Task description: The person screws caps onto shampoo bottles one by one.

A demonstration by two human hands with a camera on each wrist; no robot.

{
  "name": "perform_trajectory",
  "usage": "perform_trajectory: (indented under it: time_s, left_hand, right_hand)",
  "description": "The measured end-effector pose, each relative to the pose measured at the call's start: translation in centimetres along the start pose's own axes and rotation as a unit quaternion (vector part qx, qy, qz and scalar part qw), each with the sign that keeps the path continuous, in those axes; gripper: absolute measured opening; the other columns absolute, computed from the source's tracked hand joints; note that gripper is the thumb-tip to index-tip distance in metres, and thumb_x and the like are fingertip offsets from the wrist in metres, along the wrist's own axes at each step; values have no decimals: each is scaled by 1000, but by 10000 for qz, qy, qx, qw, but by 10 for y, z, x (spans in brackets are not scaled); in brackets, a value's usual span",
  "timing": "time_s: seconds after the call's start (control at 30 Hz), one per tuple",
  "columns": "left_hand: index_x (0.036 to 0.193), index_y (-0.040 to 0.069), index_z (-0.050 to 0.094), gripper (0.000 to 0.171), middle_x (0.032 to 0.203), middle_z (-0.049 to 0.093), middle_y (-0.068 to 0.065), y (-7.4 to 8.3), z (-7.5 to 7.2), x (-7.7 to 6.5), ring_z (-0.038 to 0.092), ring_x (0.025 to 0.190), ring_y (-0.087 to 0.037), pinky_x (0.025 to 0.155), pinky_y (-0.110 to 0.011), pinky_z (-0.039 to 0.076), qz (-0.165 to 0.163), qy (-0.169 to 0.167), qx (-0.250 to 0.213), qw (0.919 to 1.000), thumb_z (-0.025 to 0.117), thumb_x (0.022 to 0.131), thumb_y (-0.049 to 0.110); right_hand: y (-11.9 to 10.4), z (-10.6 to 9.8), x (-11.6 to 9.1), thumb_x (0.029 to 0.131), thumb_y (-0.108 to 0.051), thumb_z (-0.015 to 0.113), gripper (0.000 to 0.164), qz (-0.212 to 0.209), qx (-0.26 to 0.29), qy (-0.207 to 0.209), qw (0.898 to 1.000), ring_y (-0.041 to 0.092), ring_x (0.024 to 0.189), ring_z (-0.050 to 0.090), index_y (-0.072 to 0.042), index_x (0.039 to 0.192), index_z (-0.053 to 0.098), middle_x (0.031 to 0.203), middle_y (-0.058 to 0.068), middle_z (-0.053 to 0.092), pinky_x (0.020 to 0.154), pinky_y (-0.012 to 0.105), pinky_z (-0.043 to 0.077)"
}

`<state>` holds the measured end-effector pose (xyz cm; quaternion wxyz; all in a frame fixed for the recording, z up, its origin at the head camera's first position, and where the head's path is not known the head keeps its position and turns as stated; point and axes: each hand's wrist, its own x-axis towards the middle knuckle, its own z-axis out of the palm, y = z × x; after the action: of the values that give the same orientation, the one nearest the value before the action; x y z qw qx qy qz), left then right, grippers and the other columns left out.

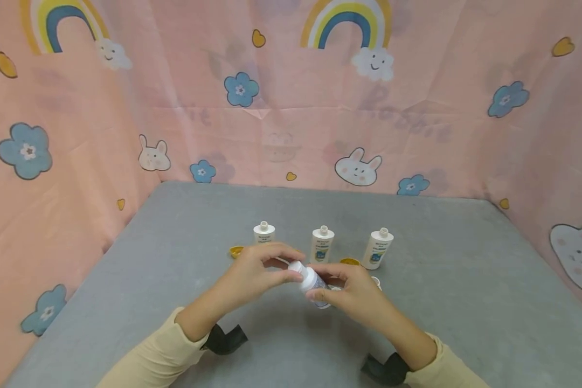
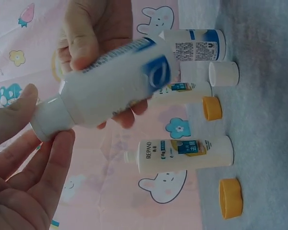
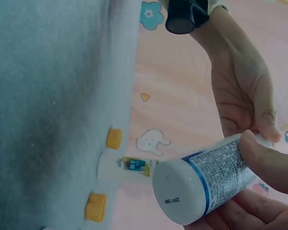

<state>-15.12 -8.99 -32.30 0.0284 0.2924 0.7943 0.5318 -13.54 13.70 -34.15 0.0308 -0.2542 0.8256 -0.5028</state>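
Note:
A white bottle [image 1: 318, 289] with a blue-and-white label is held tilted in front of the person, clear of the table. My right hand [image 1: 356, 293] grips it round the body, the thumb on one side and the fingers underneath. The left hand [image 1: 264, 268] pinches the white cap [image 2: 53, 117] at the bottle's top between thumb and fingers. In the right wrist view the base of the bottle [image 3: 182, 189] faces the camera, with fine print on its label.
Behind the hands stand three white shampoo bottles [image 1: 322, 245] with open necks. Yellow caps [image 1: 236, 251] lie near them on the grey table [image 1: 199, 215]. Another blue-and-white bottle [image 2: 197, 45] and a loose white cap [image 2: 224, 73] are beside them. A pink patterned curtain [image 1: 291, 124] encloses the table.

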Motion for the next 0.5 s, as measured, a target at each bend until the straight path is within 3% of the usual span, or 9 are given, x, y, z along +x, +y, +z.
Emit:
perform_trajectory:
  time_s: [0.23,0.5]
  left_hand:
    - [115,9,72,33,115,73,-8,-1,-3,3,73,97,-17,82,-26,60,-568,-54,-477,9972,80,84,13]
    - [115,13,73,32,113,74,-4,-8,-5,5,74,93,-16,85,-32,60,-923,106,-363,9950,80,85,21]
  right_hand:
    - [2,7,4,86,-13,78,41,155,484,388,9980,32,112,69,4,121,67,120,20,70,92,30,58]
    - [5,19,15,84,-14,80,43,846,835,528,9915,32,118,65,-1,123,68,126,16,68,96,30,56]
